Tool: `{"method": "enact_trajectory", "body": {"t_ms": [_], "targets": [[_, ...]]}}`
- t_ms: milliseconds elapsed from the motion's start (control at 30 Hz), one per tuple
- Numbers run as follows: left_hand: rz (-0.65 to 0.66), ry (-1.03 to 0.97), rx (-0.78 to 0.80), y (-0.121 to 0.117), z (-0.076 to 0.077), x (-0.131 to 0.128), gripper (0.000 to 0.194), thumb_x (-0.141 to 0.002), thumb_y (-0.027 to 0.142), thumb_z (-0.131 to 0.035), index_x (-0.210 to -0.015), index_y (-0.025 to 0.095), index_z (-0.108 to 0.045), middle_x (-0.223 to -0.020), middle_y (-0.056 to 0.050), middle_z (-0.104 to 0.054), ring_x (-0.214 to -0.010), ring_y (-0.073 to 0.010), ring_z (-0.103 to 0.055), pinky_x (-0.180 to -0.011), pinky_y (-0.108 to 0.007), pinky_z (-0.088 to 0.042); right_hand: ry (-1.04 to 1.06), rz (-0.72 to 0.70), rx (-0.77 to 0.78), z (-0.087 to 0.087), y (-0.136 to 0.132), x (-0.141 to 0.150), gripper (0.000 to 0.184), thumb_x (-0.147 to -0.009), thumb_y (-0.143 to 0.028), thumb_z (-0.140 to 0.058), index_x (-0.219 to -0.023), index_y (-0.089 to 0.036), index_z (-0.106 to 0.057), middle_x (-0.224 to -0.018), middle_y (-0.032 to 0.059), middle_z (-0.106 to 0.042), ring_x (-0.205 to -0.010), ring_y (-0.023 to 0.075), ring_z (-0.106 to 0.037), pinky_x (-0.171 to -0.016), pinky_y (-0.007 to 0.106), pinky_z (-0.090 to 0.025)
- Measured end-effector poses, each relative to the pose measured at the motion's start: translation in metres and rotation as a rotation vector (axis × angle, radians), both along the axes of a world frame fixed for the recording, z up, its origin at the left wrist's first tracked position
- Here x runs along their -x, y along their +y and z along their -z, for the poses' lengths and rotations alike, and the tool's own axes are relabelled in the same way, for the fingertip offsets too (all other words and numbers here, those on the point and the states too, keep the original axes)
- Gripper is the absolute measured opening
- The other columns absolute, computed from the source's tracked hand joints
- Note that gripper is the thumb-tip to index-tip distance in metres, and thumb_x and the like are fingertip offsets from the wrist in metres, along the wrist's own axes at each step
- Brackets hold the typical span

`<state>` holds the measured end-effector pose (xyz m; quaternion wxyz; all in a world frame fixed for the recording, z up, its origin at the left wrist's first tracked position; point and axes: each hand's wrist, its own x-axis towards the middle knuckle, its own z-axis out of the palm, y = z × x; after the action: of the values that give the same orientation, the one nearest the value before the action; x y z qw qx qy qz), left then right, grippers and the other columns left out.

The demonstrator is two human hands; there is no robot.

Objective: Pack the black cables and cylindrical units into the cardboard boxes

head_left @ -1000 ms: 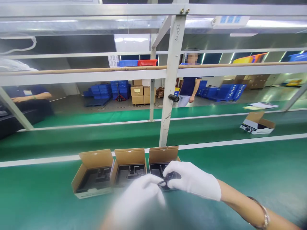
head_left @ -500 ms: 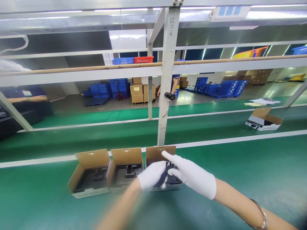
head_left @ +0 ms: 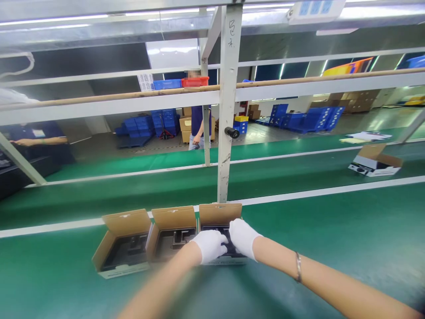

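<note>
Three open cardboard boxes stand in a row on the green bench: the left box, the middle box and the right box. Black molded trays lie inside them. Both white-gloved hands are at the right box. My left hand reaches over its front left part, fingers curled down toward the black tray. My right hand is at its right side, fingers bent down into it and pressed together. Whatever lies under the fingertips is hidden by the gloves and dark against the tray.
A white upright post rises just behind the right box, with a black cylindrical fitting on it. Another open box and papers lie at the far right. A person stands beyond the bench; another sits at left.
My hands have lowered into the right box; the black cable bundle seen between them is now hidden. My right hand has turned fingers down. The person behind has moved left.
</note>
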<state>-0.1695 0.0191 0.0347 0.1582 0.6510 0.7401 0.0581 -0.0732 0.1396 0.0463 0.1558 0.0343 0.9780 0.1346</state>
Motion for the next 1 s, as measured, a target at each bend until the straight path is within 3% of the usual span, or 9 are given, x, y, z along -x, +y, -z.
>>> {"method": "enact_trajectory", "body": {"t_ms": [167, 367, 467, 567, 667, 767, 867, 933, 1000], "targets": [[0.094, 0.273, 0.124, 0.000, 0.004, -0.010, 0.025, -0.084, 0.019, -0.050, -0.094, 0.013, -0.071, -0.095, -0.017, -0.071, -0.092, -0.0368, -0.066, -0.076, -0.048, -0.051, -0.012, 0.033, 0.081, 0.020, -0.011, 0.008, 0.013, -0.069, -0.014, -0.070, -0.081, -0.017, -0.074, -0.082, 0.0153, -0.072, -0.087, 0.0348, -0.066, -0.075, 0.045, -0.048], [0.145, 0.375, 0.263, 0.005, -0.003, -0.017, 0.021, -0.071, 0.015, -0.067, -0.091, 0.012, -0.072, -0.092, -0.015, -0.072, -0.092, -0.0356, -0.067, -0.077, -0.048, -0.052, -0.079, -0.014, 0.179, -0.012, 0.012, -0.005, 0.015, -0.071, -0.019, -0.063, -0.077, -0.016, -0.075, -0.078, 0.0129, -0.073, -0.076, 0.0302, -0.068, -0.066, 0.038, -0.049], [0.129, 0.388, 0.289, 0.013, -0.002, -0.021, 0.025, -0.065, 0.015, -0.074, -0.090, 0.011, -0.073, -0.094, -0.016, -0.073, -0.094, -0.0366, -0.066, -0.079, -0.049, -0.053, -0.064, -0.059, 0.397, -0.019, 0.013, -0.011, 0.026, -0.080, -0.031, -0.054, -0.091, -0.021, -0.075, -0.082, 0.0066, -0.073, -0.073, 0.0226, -0.068, -0.062, 0.030, -0.047], [0.085, 0.407, 0.245, 0.016, -0.006, -0.029, 0.021, -0.067, 0.015, -0.074, -0.087, 0.008, -0.074, -0.095, -0.020, -0.072, -0.097, -0.0382, -0.065, -0.083, -0.051, -0.052, -0.032, -0.007, 0.529, 0.003, 0.001, -0.020, 0.031, -0.074, -0.038, -0.060, -0.097, -0.021, -0.073, -0.089, 0.0071, -0.073, -0.080, 0.0252, -0.067, -0.068, 0.032, -0.049], [0.040, 0.407, 0.072, -0.002, -0.016, -0.034, 0.023, -0.084, 0.021, -0.058, -0.101, 0.013, -0.071, -0.107, -0.015, -0.070, -0.108, -0.0312, -0.060, -0.098, -0.047, -0.046, 0.059, 0.155, 0.471, 0.034, 0.006, -0.038, 0.028, -0.072, -0.028, -0.060, -0.098, -0.026, -0.072, -0.096, 0.0067, -0.073, -0.087, 0.0273, -0.067, -0.076, 0.035, -0.049], [-0.189, 0.433, -0.214, -0.052, -0.017, -0.024, 0.043, -0.096, 0.028, -0.034, -0.135, 0.018, -0.047, -0.136, -0.012, -0.054, -0.128, -0.0287, -0.045, -0.110, -0.050, -0.035, 0.112, 0.334, 0.452, 0.042, 0.045, -0.061, 0.021, -0.075, -0.028, -0.059, -0.091, -0.032, -0.072, -0.088, 0.0048, -0.073, -0.081, 0.0267, -0.068, -0.072, 0.036, -0.050], [-0.777, 0.517, -0.708, -0.117, -0.004, 0.005, 0.044, -0.094, 0.031, -0.037, -0.133, 0.014, -0.049, -0.135, -0.015, -0.055, -0.127, -0.0302, -0.046, -0.110, -0.052, -0.035, 0.174, 0.485, 0.397, 0.023, 0.103, -0.074, 0.020, -0.080, -0.029, -0.055, -0.090, -0.028, -0.072, -0.089, 0.0089, -0.072, -0.076, 0.0276, -0.067, -0.067, 0.036, -0.049], [-1.010, 0.465, -0.697, -0.150, 0.005, 0.024, 0.049, -0.094, 0.036, -0.034, -0.131, 0.009, -0.050, -0.129, -0.020, -0.058, -0.121, -0.0336, -0.051, -0.103, -0.052, -0.042, 0.236, 0.589, 0.335, 0.006, 0.140, -0.069, 0.025, -0.083, -0.026, -0.050, -0.093, -0.023, -0.072, -0.094, 0.0128, -0.072, -0.077, 0.0276, -0.067, -0.068, 0.036, -0.048], [-1.128, 0.413, -0.627, -0.168, 0.011, 0.033, 0.054, -0.094, 0.039, -0.030, -0.133, 0.008, -0.048, -0.127, -0.021, -0.059, -0.119, -0.0359, -0.052, -0.099, -0.055, -0.044, 0.284, 0.631, 0.276, -0.009, 0.168, -0.051, 0.027, -0.083, -0.020, -0.047, -0.092, -0.019, -0.073, -0.097, 0.0151, -0.071, -0.081, 0.0272, -0.067, -0.071, 0.035, -0.046]]}}
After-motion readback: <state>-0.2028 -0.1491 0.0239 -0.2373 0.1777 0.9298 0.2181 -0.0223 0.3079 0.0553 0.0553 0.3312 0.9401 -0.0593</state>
